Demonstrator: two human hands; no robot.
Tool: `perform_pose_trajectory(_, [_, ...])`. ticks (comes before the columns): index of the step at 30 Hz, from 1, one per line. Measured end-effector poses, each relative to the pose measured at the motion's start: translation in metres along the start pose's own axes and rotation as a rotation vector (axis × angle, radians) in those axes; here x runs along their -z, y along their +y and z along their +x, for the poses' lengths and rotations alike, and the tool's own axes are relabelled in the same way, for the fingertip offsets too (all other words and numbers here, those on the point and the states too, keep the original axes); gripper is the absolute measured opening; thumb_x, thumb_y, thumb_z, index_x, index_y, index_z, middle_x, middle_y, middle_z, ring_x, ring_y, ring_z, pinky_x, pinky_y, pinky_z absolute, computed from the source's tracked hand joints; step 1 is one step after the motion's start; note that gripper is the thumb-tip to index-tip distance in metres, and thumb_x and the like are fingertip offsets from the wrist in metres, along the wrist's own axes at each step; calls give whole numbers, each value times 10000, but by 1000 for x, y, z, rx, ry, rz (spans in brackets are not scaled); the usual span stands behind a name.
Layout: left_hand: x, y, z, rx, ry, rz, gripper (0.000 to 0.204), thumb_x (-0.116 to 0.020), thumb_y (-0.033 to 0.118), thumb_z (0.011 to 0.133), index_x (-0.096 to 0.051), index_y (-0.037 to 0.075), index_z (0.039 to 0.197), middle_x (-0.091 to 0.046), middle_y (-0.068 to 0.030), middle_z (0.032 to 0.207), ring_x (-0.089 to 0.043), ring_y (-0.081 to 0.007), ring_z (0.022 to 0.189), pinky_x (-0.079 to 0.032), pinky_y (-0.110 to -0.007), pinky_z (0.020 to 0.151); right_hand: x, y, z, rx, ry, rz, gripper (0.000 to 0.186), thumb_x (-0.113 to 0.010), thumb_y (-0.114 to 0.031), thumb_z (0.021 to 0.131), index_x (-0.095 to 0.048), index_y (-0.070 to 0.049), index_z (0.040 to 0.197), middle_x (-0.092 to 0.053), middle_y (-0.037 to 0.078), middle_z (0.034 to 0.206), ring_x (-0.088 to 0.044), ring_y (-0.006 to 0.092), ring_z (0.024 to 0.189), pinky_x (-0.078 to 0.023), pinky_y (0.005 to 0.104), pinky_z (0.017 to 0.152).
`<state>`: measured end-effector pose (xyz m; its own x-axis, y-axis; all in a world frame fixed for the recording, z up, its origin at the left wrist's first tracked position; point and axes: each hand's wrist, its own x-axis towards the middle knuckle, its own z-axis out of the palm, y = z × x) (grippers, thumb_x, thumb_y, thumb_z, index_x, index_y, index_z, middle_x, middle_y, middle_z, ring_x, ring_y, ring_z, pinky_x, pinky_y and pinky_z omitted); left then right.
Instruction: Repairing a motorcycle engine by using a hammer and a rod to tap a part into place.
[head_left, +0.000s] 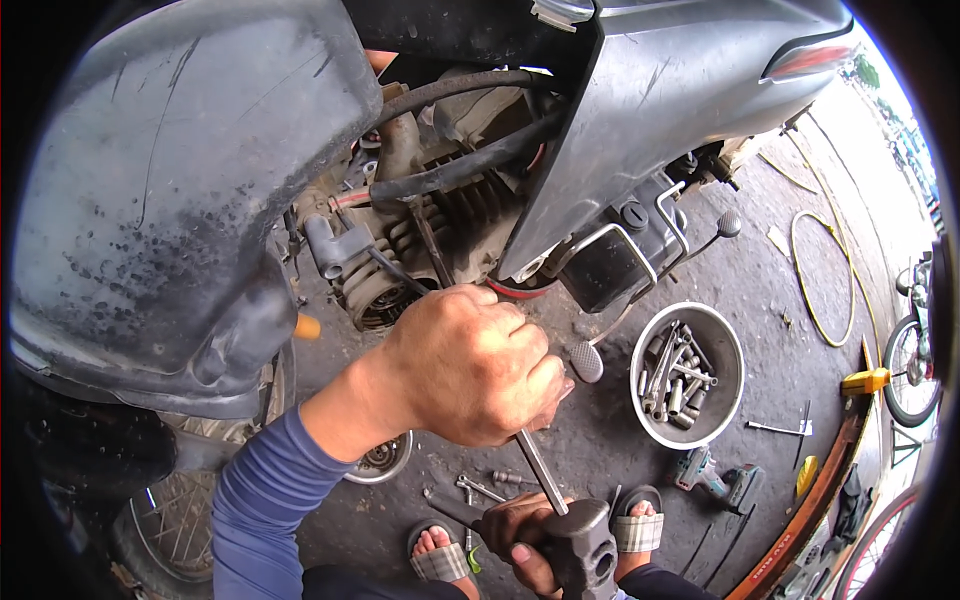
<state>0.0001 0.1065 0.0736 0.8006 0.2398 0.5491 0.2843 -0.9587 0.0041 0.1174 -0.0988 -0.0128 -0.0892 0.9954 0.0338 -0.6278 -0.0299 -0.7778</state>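
My left hand (470, 365) is closed around a long steel bar (535, 460) that points up toward the finned engine (440, 210) of a grey motorbike (650, 120). Low in the picture, my right hand (525, 540) grips a hammer (580, 545), whose dark steel head is at the near end of the bar, touching it or very close. The far end of the bar is partly hidden behind my left hand and among engine parts. Black hoses (460, 170) cross the engine above my hands.
A steel bowl of wrenches and sockets (733, 375) sits at right, near a cordless tool (705, 475), loose tools (480, 490) and a foot pedal (587, 362). A dark plastic panel (170, 200) fills the left. A yellow hose (830, 330) and bicycle wheels (905, 370) are farther right.
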Motion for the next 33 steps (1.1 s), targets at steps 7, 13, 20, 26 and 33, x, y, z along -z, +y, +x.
perform_pose_trajectory(7, [4, 2, 4, -11, 13, -12, 305, -708, 184, 599, -421, 120, 520, -412, 7, 508, -457, -150, 436, -329, -290, 412, 7, -11, 14, 81, -197, -140, 236, -554, -144, 876, -427, -40, 706, -452, 75, 601, -445, 207, 531, -373, 352, 519])
perform_pose_trajectory(13, [2, 2, 3, -6, 14, 4, 292, -700, 175, 600, -425, 118, 523, -415, 5, 504, -469, -152, 440, -333, -290, 419, 11, -11, 7, -4, -150, -122, 244, -613, -124, 817, -453, -36, 655, -479, 75, 579, -472, 217, 504, -373, 343, 494])
perform_pose_trajectory(20, [3, 1, 3, -3, 9, 2, 291, -704, 178, 604, -431, 119, 525, -424, 2, 506, -473, -154, 439, -336, -289, 420, 17, -13, 11, 77, -77, -607, 183, -647, -118, 791, -534, -23, 684, -524, 96, 613, -533, 254, 566, -430, 355, 566])
perform_pose_trajectory(26, [7, -4, 15, -6, 1, 78, 263, -702, 192, 621, -461, 133, 532, -450, 18, 522, -480, -131, 451, -327, -287, 416, -13, -9, 21, 89, 25, -29, 283, -599, -124, 812, -386, -52, 640, -424, 59, 518, -421, 208, 436, -352, 328, 456])
perform_pose_trajectory(33, [5, -12, 1, -43, 32, 130, 192, -709, 258, 690, -559, 147, 642, -494, 47, 649, -541, -106, 665, -343, -269, 489, 12, 42, -12, -15, 232, -29, 304, -585, -272, 889, -441, -61, 725, -408, 56, 632, -360, 170, 544, -307, 331, 535])
